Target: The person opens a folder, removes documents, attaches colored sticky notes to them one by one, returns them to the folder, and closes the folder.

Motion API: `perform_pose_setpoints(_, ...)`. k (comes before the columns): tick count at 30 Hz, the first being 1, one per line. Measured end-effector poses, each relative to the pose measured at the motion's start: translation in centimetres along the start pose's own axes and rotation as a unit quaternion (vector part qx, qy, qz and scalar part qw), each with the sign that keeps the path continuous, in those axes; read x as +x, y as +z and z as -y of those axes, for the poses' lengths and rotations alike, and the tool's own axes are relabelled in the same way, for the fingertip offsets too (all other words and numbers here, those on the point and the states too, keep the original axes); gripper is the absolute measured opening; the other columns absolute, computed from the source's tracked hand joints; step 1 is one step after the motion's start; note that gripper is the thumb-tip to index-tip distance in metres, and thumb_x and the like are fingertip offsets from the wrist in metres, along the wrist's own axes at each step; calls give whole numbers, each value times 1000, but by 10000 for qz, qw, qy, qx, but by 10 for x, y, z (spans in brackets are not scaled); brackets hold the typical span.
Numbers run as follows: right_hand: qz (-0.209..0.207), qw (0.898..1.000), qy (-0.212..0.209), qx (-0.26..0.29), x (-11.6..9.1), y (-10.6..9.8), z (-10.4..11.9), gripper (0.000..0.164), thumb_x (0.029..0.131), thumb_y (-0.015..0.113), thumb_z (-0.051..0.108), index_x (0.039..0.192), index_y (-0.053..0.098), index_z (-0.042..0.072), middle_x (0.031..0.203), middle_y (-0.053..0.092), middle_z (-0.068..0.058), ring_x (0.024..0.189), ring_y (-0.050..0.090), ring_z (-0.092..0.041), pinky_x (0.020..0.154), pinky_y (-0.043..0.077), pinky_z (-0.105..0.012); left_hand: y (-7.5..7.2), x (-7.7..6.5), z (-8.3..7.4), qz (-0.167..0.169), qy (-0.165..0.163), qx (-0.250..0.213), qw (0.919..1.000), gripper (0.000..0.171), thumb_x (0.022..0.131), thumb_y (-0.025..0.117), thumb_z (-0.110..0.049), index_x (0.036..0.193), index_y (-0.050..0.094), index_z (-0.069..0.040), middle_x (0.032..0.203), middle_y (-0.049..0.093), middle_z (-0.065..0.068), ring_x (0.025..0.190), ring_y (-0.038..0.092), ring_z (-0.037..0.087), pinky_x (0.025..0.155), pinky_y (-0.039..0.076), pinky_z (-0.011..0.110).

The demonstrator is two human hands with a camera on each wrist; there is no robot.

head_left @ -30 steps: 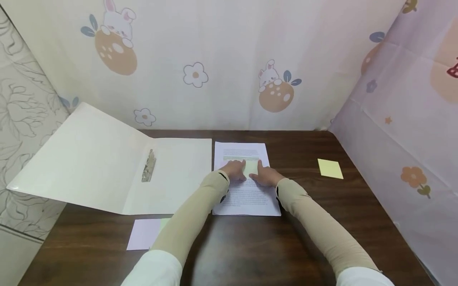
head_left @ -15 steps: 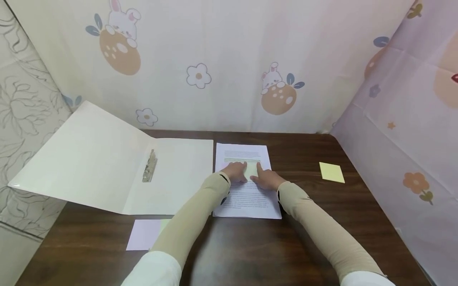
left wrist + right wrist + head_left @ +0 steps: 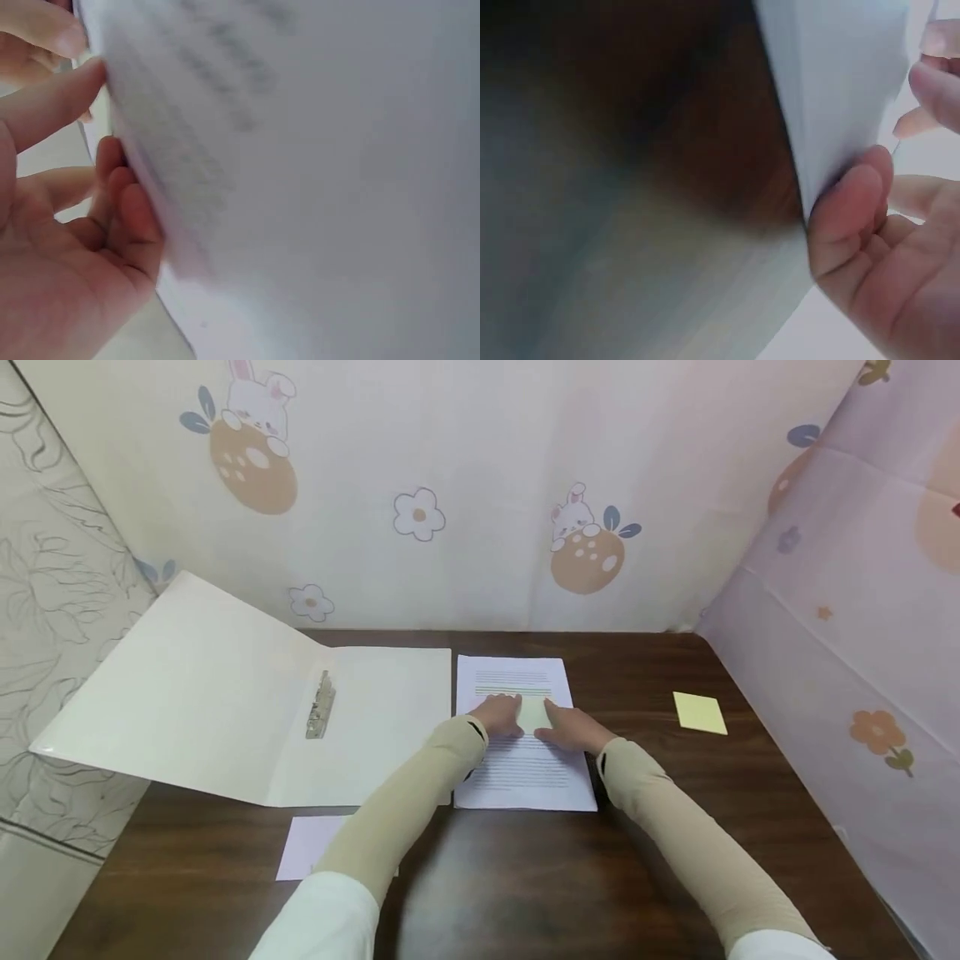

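Observation:
A pale yellow-green sticky note (image 3: 533,715) lies on a stack of printed sheets (image 3: 525,777), across the text just under some green-highlighted lines. My left hand (image 3: 498,716) touches the note's left edge, thumb and index finger spread along it. At the opposite edge my right hand (image 3: 573,729) does the same. In the left wrist view, the other left fingers (image 3: 135,210) bend against the page, whose print is blurred. Seen from the right wrist, bent right fingers (image 3: 851,202) rest at the side of the sheets.
A white ring binder (image 3: 397,727) lies open at the left, its metal clip (image 3: 320,706) near the spine. Lilac paper (image 3: 307,843) sits in front of it, partly behind my left sleeve. A yellow sticky note pad (image 3: 700,712) is on the right of the brown table (image 3: 510,877).
Both hands stay at the note's edges with little visible movement. The head view has shifted slightly, and my left sleeve now hides the green part beside the lilac paper.

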State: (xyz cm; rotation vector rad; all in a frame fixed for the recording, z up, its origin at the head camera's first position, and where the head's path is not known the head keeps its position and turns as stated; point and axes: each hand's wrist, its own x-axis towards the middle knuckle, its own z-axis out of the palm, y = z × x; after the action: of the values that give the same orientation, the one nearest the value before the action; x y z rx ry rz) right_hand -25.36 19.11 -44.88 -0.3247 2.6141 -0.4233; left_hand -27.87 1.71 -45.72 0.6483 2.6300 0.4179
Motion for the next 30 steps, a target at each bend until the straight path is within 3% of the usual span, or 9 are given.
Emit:
perform_pose_setpoints(2,-48,9999,-9,165,-7,-5,-8,69,100,50,37,151,26,-4,152,34,-28,139,38,-41,112,35,-52,1,-1,-2,-109,152,-58,9998,53,91,66,-24,136,51,-1,130,63,14,124,56,27,110,39,35)
perform_pose_setpoints(5,-163,9990,3,414,-16,-14,-18,60,99,53,35,145,41,-2,135,53,-29,117,57,-37,93,49,-48,-2,-5,-5,-284,201,-453,9984,40,91,65,-22,127,59,-4,119,68,10,115,61,24,103,45,34)
perform_pose_setpoints(9,-210,9983,-100,525,-24,-22,-26,54,99,53,34,140,48,-1,116,63,-23,90,59,-24,73,50,-35,-6,-17,-8,-415,327,-859,9949,40,93,64,-21,131,60,-7,120,69,9,115,63,22,102,46,35)
perform_pose_setpoints(13,-372,9971,-232,623,-33,-23,-30,52,99,54,32,138,50,-2,108,64,-19,86,56,-23,71,47,-32,1,-35,-11,-440,540,-658,9954,36,94,64,-20,128,63,-9,112,71,7,104,65,18,95,50,32)
perform_pose_setpoints(17,-576,9954,-299,705,-41,-24,-33,51,99,54,31,136,51,-4,114,63,-21,93,58,-28,78,50,-40,12,-53,-15,-338,658,-459,9962,34,93,66,-22,126,65,-14,110,70,3,99,64,15,90,50,30)
perform_pose_setpoints(21,-583,9950,-245,769,-44,-23,-37,51,99,54,32,136,51,-3,119,63,-24,99,60,-30,83,51,-45,18,-69,-21,-228,938,18,9953,36,91,69,-26,126,65,-16,119,67,3,109,62,15,96,49,30)
perform_pose_setpoints(24,-540,9953,-201,776,-47,-22,-38,51,99,54,33,136,52,-2,118,63,-23,96,59,-28,82,51,-43,21,-82,-28,-195,1054,509,9929,42,89,70,-31,128,63,-17,126,64,4,116,59,18,99,48,31)
perform_pose_setpoints(30,-597,9947,-275,795,-48,-19,-42,50,98,54,33,135,53,-1,114,65,-21,92,59,-27,77,49,-39,29,-98,-38,-207,1130,1001,9883,55,85,73,-41,133,59,-18,127,59,5,113,54,20,96,48,32)
